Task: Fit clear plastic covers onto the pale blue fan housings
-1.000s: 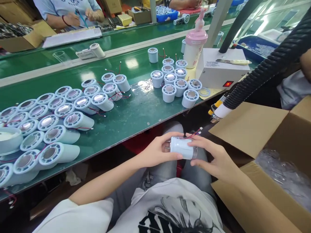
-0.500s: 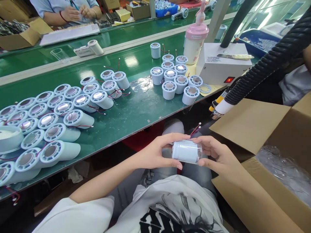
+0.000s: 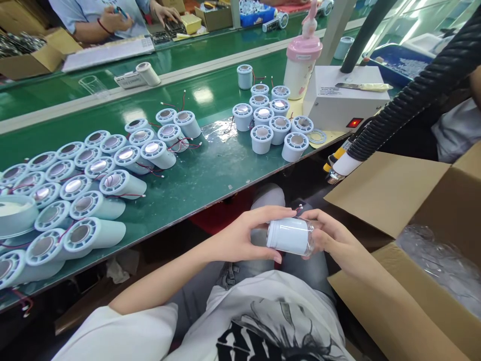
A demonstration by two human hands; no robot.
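Observation:
Above my lap, a light blue cylinder (image 3: pixel 290 234) lies on its side between my hands, with a clear plastic sleeve (image 3: pixel 310 236) around it. My left hand (image 3: pixel 252 234) grips the left end, thumb below and fingers above. Wrapped about the sleeve's right end are the fingers of my right hand (image 3: pixel 330 231). A thin wire with a small white plug (image 3: pixel 299 207) sticks up behind the cylinder. Many matching blue cylinders with metal discs on top stand on the green bench, in a left group (image 3: pixel 112 145) and a right group (image 3: pixel 280 123).
At my right, an open cardboard box (image 3: pixel 368 193) holds clear plastic sleeves (image 3: pixel 439 265). A black corrugated hose (image 3: pixel 409 85) hangs over it, near a white machine box (image 3: pixel 347 100) and a pink-lidded cup (image 3: pixel 300 65). Across the belt sits a co-worker (image 3: pixel 108 22).
My right hand has shifted its grip, and the blue cylinder reaches farther into the clear sleeve. The wire plugs show lower. A lone cylinder at the back moved slightly right; the co-worker's hands have parted.

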